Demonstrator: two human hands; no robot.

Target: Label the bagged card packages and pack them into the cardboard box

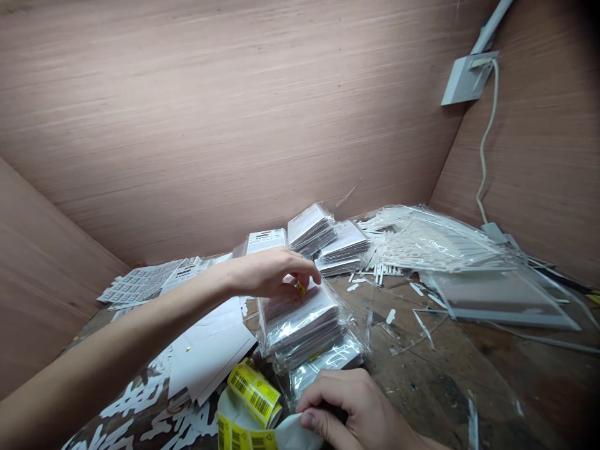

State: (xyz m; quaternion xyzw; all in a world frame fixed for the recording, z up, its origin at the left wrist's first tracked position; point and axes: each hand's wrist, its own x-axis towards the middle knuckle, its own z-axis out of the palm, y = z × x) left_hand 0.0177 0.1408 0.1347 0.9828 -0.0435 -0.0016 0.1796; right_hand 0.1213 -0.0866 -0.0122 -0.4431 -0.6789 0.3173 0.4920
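My left hand [269, 273] reaches across to the top of a stack of clear-wrapped packets [302, 325] and pinches a small yellow sticker [300, 289] against it, fingers closed. My right hand [349, 406] is at the bottom edge, fingers curled on the white backing paper [290, 434] of a roll of yellow barcode labels [253, 390]. The roll lies just in front of the stack.
More wrapped packet stacks [328, 240] sit behind, near the wooden back wall. Sheets of printed labels [145, 281] lie at the left, white paper sheets [210, 353] beside the stack. Clear plastic sleeves and white strips [435, 244] pile at the right, with a cable and wall socket [469, 78].
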